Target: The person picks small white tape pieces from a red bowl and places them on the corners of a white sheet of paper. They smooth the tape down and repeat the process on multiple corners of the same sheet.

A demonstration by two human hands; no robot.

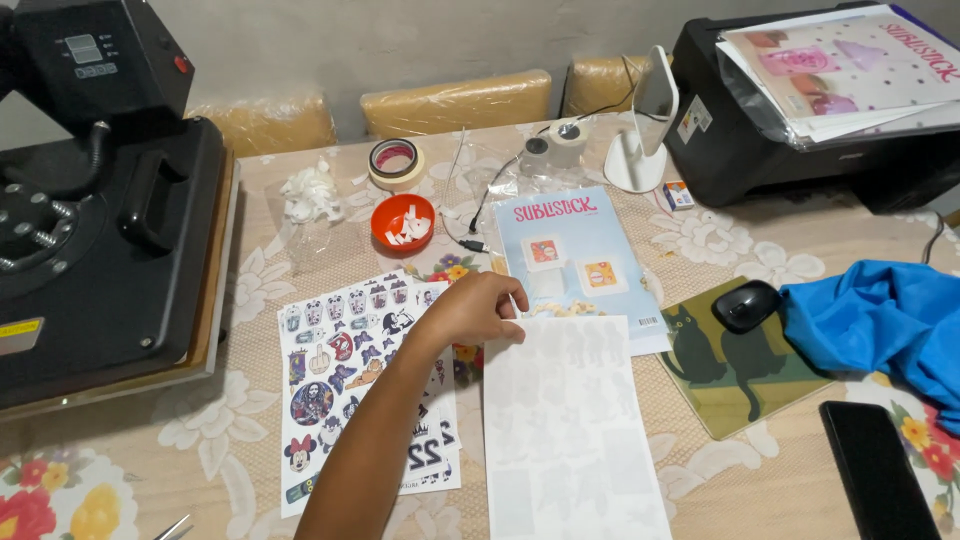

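- We see one hand [468, 312] reaching across the tabletop [790, 480] from below. It looks like our left hand, but we cannot be sure.
- Its fingers [510, 300] are curled down and press on the top left corner of a pale white sheet [570, 430]. They touch it but do not wrap around it.
- The white sheet lies flat, right in the middle of the tabletop.
- Its top edge lies over a light blue packet [575, 255].
- Just to the left lies a sticker sheet [345, 370] full of little pictures. Our arm crosses over it.
- A small orange bowl [402, 222] with white bits sits farther back, near a roll of tape [395, 162].
- A big black press machine [105, 220] stands on the far left.
- On the right are a cat mouse pad [735, 375] with a black mouse [745, 304], a blue cloth [885, 315] and a dark phone [875, 470].
- Our other hand is out of sight.
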